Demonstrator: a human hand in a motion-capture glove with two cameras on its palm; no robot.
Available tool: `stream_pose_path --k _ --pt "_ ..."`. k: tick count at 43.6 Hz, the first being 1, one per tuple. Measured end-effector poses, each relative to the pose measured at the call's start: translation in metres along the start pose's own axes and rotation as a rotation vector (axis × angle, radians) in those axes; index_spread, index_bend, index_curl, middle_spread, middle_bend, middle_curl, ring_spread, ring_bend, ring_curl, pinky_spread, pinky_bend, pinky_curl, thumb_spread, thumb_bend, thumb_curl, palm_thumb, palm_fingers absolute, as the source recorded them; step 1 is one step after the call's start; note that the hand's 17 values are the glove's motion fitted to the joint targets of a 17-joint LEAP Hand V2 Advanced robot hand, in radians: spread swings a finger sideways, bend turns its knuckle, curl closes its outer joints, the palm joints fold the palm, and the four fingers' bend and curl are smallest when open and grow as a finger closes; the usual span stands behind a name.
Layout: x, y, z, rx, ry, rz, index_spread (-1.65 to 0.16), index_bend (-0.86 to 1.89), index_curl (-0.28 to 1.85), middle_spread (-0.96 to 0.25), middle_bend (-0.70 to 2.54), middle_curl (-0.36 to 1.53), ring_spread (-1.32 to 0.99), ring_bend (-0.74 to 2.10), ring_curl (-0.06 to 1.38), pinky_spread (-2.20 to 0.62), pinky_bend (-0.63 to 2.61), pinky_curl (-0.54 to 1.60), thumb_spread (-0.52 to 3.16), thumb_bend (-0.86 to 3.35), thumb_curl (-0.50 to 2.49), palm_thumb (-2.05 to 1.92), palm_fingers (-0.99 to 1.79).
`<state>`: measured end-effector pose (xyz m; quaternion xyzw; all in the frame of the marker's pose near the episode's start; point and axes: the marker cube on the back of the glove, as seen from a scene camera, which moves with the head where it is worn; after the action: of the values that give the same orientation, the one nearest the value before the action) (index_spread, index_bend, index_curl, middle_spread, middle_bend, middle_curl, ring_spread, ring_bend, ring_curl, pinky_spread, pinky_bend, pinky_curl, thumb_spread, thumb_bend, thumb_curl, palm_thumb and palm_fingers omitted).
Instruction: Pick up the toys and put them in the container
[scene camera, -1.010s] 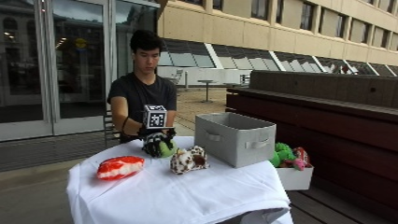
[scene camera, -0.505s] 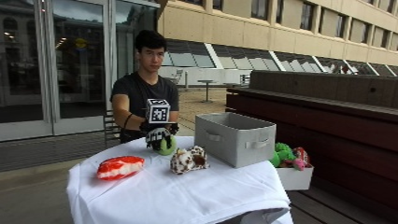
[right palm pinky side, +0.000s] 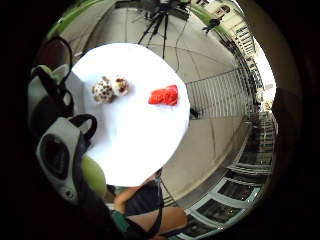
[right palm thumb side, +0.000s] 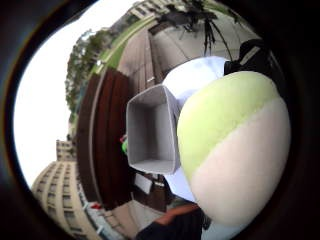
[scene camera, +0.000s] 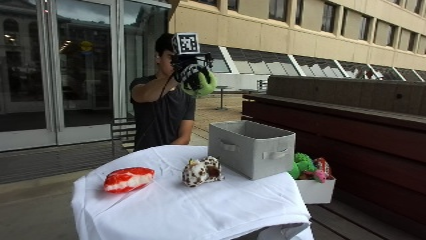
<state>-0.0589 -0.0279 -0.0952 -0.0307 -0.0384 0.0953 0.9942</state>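
Two toys sit on the round table draped in white cloth (scene camera: 200, 210), outside view, lower half of frame. Lower left: red and white plush toy (scene camera: 128, 179), lying flat near the cloth's left edge. Just right of it, near centre: brown-spotted white plush toy (scene camera: 202, 171), apart from the red one, close beside the grey fabric box container with side handles (scene camera: 251, 148). Container stands upright at centre right of the table, open top, inside looks bare in the thumb side palm view (right palm thumb side: 151, 131). Further right, off the table, a small white bin (scene camera: 315, 190) holds green and pink plush toys (scene camera: 308, 166).

Upper centre of frame: gloved right hand (scene camera: 190, 71) raised at head height, fingers curled round a green and cream round plush toy (scene camera: 202, 84), held well above the table and up-left of the container. Thumb side palm view: that green toy (right palm thumb side: 235, 150) fills much of the picture, container beside it below. Little finger side palm view: white table with spotted toy (right palm pinky side: 109, 88) and red toy (right palm pinky side: 164, 95) apart on it.
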Motion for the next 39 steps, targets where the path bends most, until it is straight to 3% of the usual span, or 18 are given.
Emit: stream_pose_path --k 3,17,31,37,38,39 --pt "-0.028 -0.007 -0.014 0.102 -0.020 -0.140 -0.30 0.49 0.31 -0.41 0.73 0.49 -0.43 1.15 0.48 -0.46 1.03 0.42 0.59 0.27 0.68 0.64 1.00" --pt "-0.182 0.026 0.000 0.117 -0.007 -0.327 -0.34 0.41 0.34 -0.44 0.62 0.51 -0.44 1.10 0.48 -0.46 1.02 0.42 0.58 0.23 0.76 0.66 1.00" --pt "-0.208 0.025 0.051 0.033 0.036 -0.347 -0.36 0.26 0.36 -0.44 0.50 0.52 -0.45 1.06 0.47 -0.45 1.02 0.42 0.61 0.18 0.81 0.67 0.97" --pt "-0.206 0.025 0.070 -0.152 0.007 -0.383 -0.35 0.05 0.31 -0.33 0.33 0.49 -0.42 1.04 0.48 -0.45 1.15 0.46 0.83 0.10 0.77 0.54 0.70" --pt "-0.205 0.025 0.072 -0.167 -0.002 -0.385 -0.33 -0.05 0.28 -0.24 0.19 0.45 -0.36 0.97 0.45 -0.39 1.22 0.48 0.87 -0.03 0.70 0.35 0.28" --pt "-0.202 0.022 0.073 -0.169 -0.006 -0.388 -0.33 -0.01 0.30 -0.21 0.20 0.48 -0.33 0.98 0.49 -0.37 1.28 0.52 0.90 -0.05 0.67 0.31 0.21"
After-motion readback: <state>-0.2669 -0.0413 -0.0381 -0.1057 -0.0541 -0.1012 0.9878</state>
